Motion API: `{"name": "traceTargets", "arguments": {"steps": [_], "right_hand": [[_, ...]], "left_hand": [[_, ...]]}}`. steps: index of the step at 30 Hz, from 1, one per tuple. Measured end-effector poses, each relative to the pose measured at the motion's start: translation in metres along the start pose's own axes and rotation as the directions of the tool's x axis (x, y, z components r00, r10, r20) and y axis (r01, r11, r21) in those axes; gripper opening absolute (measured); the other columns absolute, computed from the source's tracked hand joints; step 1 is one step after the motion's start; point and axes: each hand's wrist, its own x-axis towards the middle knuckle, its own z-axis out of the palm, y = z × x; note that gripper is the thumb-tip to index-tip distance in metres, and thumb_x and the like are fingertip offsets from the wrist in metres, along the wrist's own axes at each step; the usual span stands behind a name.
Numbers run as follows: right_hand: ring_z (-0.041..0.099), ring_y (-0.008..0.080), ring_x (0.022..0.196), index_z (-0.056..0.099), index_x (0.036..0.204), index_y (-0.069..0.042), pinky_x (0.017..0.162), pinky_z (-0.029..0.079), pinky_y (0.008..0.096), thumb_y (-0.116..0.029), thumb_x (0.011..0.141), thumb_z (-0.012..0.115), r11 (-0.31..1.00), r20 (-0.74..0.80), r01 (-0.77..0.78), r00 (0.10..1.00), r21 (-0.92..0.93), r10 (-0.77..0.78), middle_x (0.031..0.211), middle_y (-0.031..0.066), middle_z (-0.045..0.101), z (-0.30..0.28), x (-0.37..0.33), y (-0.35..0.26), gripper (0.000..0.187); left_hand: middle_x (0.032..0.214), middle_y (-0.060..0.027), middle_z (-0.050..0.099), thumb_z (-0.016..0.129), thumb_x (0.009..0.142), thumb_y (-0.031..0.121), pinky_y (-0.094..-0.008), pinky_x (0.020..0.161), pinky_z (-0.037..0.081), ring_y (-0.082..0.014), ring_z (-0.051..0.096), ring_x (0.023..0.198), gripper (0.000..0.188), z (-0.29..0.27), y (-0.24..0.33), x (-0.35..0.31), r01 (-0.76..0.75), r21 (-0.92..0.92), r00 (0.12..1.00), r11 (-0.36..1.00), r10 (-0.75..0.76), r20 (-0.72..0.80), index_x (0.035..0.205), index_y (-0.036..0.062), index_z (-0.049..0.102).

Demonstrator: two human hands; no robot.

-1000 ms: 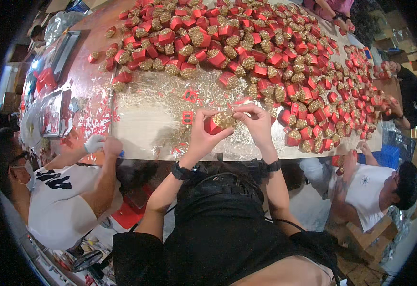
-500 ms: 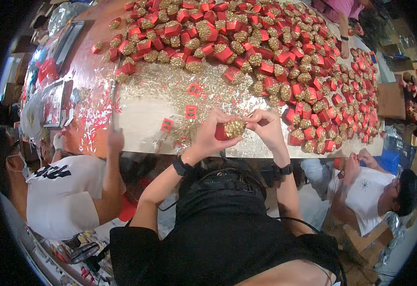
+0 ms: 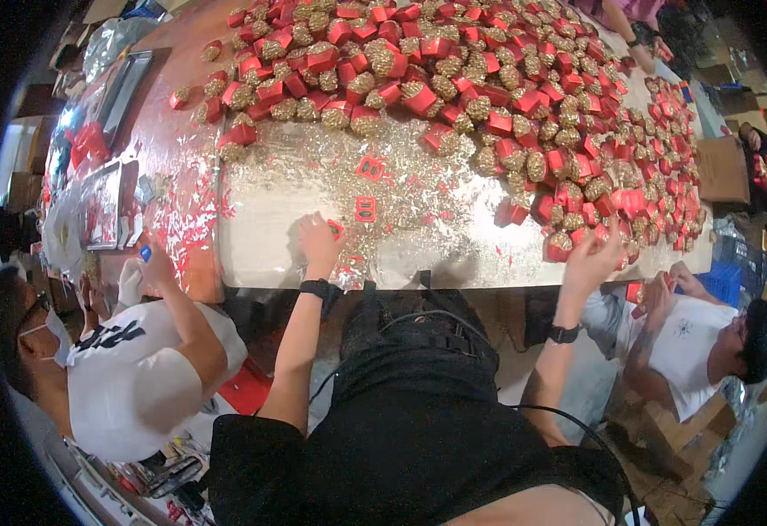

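Observation:
My left hand [image 3: 317,247] is down on the pale board, its fingers closed at a small red card [image 3: 336,231] with dark slots. Two similar slotted red cards, a far one [image 3: 370,167] and a nearer one [image 3: 365,209], lie just beyond it. At the right, my right hand [image 3: 595,259] is over the near edge of a pile of small red faceted boxes with bumpy gold tops [image 3: 453,70]. Its fingers are bent beside a red and gold piece [image 3: 558,246]; blur hides whether they still touch one.
The pale board [image 3: 260,228] is strewn with gold glitter and red scraps. Dark-framed trays [image 3: 103,206] lie at the left. A co-worker in white [image 3: 138,386] sits left, another [image 3: 677,342] right, handling a red piece. A person's arm [image 3: 638,48] reaches in at far right.
My hands, together around a red and gold piece before, have parted. The left went left to the nearest red card; the right swung right to the pile. The piece is no longer between them.

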Motion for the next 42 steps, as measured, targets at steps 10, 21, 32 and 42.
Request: {"name": "traceTargets", "arguments": {"steps": [10,21,32,42], "right_hand": [[0.055,0.0354,0.111,0.044,0.133,-0.007,0.094,0.046,0.0411,-0.006,0.083,0.063,0.77,0.565,0.366,0.528,0.522,-0.634,0.12,0.0162,0.057,0.088,-0.09,-0.081,0.053],[0.063,0.0124,0.085,0.053,0.128,0.001,0.074,0.052,0.0297,-0.009,0.085,0.07,0.58,0.923,-0.74,0.147,0.341,-0.356,0.094,0.0092,0.068,0.097,-0.087,-0.025,0.047],[0.063,0.0111,0.078,0.065,0.101,0.001,0.074,0.051,0.0244,-0.009,0.087,0.068,0.178,0.867,-0.96,0.103,0.215,-0.488,0.096,0.0097,0.068,0.073,-0.066,0.028,0.017],[0.051,0.017,0.087,0.059,0.101,-0.003,0.084,0.043,0.0293,-0.002,0.088,0.063,-0.399,0.734,-0.735,0.651,0.548,-0.192,0.097,0.0059,0.055,0.041,-0.053,0.022,0.014]], "left_hand": [[0.103,-0.0198,0.058,0.083,0.061,0.021,-0.0428,0.085,0.046,-0.0368,0.054,0.103,0.058,-0.021,0.04,0.002,-0.27,-0.394,0.899,0.878,0.377,0.223,0.105,0.0024,0.051],[0.105,-0.0149,0.06,0.079,0.06,0.004,-0.0415,0.087,0.046,-0.0356,0.055,0.106,0.055,-0.112,0.141,0.015,-0.575,-0.762,0.394,0.298,0.917,0.061,0.109,0.0045,0.054],[0.102,-0.0067,0.066,0.08,0.068,0.023,-0.0343,0.09,0.046,-0.0211,0.061,0.095,0.045,-0.097,0.229,0.067,-0.446,-0.858,0.096,0.255,0.967,0.237,0.107,0.0077,0.065],[0.118,-0.0191,0.048,0.083,0.065,0.039,-0.0477,0.096,0.041,-0.0422,0.046,0.11,0.09,0.025,0.242,0.167,-0.603,-0.212,0.794,0.769,0.605,-0.063,0.135,0.007,0.036]]}}
